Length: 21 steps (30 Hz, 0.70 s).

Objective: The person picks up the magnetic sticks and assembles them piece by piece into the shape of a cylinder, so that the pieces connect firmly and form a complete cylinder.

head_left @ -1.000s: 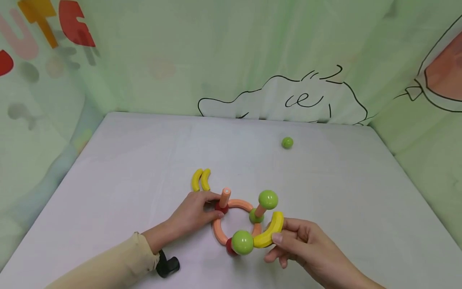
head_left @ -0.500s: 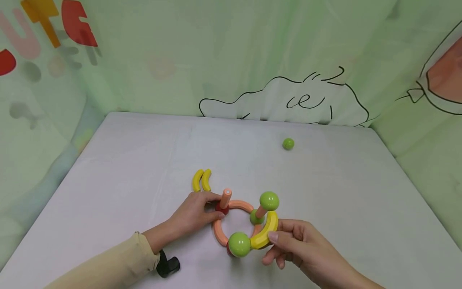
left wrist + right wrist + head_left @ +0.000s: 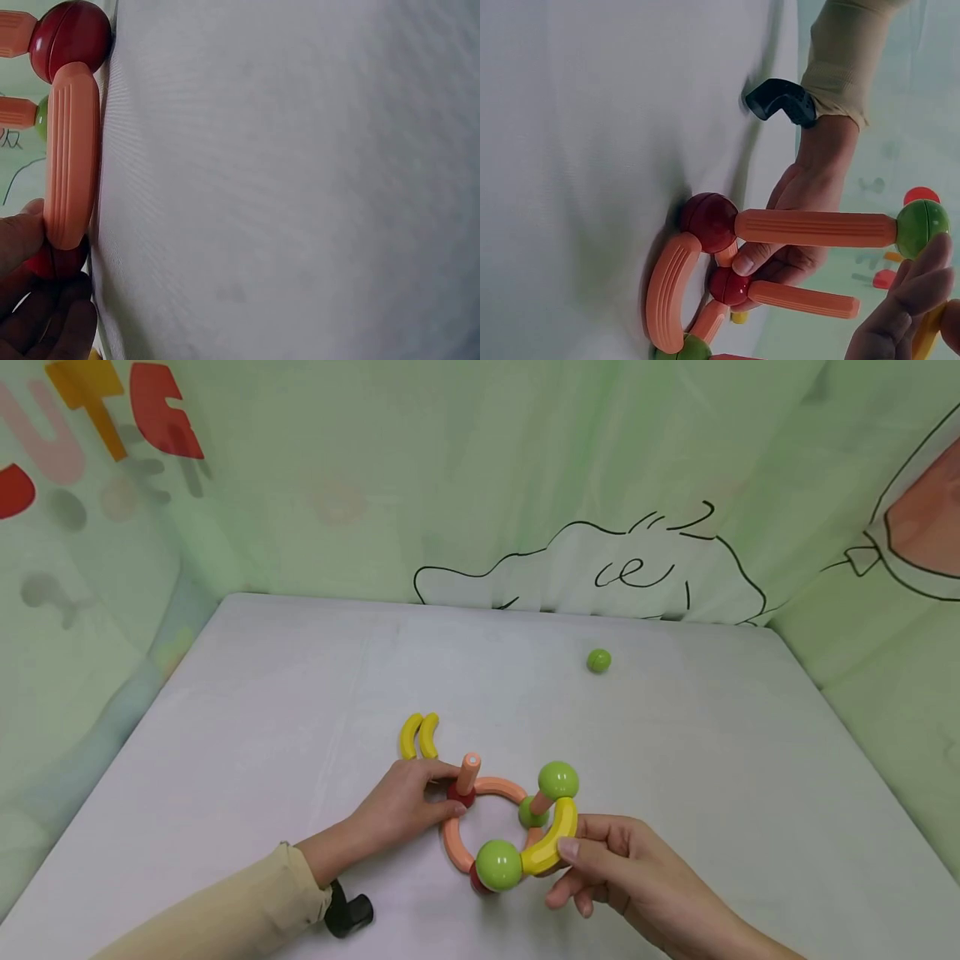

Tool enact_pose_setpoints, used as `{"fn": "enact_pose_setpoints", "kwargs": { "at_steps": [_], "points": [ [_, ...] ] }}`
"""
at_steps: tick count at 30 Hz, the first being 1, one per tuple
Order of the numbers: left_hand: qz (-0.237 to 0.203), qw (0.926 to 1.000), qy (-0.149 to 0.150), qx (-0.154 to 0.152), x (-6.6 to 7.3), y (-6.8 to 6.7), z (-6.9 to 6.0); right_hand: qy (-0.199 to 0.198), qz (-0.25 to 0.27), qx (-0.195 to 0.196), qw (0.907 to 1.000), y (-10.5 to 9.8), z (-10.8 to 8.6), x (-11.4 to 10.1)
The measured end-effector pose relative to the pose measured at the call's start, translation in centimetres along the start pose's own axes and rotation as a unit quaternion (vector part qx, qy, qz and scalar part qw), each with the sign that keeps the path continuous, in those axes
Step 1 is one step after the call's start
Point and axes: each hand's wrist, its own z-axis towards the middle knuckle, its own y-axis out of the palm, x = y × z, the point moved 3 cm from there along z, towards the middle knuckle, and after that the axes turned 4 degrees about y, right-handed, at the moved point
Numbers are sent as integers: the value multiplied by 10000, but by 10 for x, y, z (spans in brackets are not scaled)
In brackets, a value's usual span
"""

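Note:
A ring of orange curved rods [image 3: 455, 842] joined by red and green balls lies on the table. Upright orange rods rise from it, two of them topped by green balls [image 3: 498, 865]. My left hand [image 3: 405, 799] pinches the red ball [image 3: 461, 792] on the ring's left side, at the foot of a bare upright rod [image 3: 469, 770]. Between thumb and fingers, my right hand [image 3: 626, 868] holds a yellow curved rod [image 3: 553, 842]. One end of it meets the front green ball; the other appears to meet the back top green ball [image 3: 558, 779].
Two yellow curved rods [image 3: 418, 737] lie side by side beyond my left hand. A loose green ball [image 3: 598, 660] sits toward the table's far edge. A black wrist device [image 3: 349, 913] is at the left cuff. Printed fabric walls border the table [image 3: 300, 685].
The yellow rod has swung left, so its upper end has come from right of the back top ball to just under it. My left hand has stayed on the red ball.

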Motion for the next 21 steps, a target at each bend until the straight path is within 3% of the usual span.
{"fn": "enact_pose_setpoints", "kwargs": {
  "at_steps": [6,15,21],
  "points": [
    [74,10000,-5,-12,1,0,0,171,-77,108,9998,-1,1,-1],
    [41,10000,-24,54,0,0,-1,48,-155,-54,9999,-1,1,-2],
    [6,9996,-227,183,3,-1,-3,249,-1276,0,9915,-13,1,-4]
  ]
}}
